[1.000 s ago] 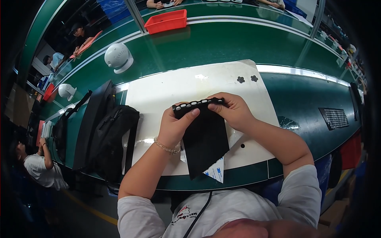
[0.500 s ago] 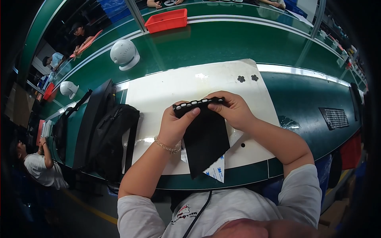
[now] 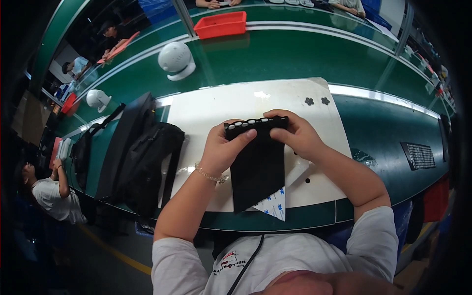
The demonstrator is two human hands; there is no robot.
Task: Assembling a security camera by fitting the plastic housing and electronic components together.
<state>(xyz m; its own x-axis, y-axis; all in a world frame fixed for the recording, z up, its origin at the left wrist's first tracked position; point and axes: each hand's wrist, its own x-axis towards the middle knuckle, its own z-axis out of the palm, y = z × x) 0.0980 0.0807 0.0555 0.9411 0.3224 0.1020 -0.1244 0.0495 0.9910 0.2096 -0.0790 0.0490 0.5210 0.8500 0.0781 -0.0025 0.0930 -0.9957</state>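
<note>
Between my two hands is a black flexible panel [image 3: 258, 172], hanging down toward me. Its upper edge is bent over into a strip showing a row of white ovals. My left hand [image 3: 226, 143] pinches the left end of that strip, its thumb on the near side. At the right end, my right hand [image 3: 297, 135] grips it between thumb and fingers. A white backing sheet [image 3: 275, 204] with blue print pokes out under the panel's lower corner. Beneath lies a white board [image 3: 206, 108], with two black flower-shaped pieces [image 3: 317, 101] at its far right.
Black bags [image 3: 147, 162] are piled on the left. A black-and-white checked piece [image 3: 418, 155] lies on the right of the green table. Beyond the board, rounded white devices [image 3: 177, 60] and a red bin [image 3: 221, 25] stand on a green surface. Other people [image 3: 51, 191] sit around.
My view has shifted, so most things appear farther right. Both hands still hold the panel, its strip now more level. The larger white device is closer to the red bin.
</note>
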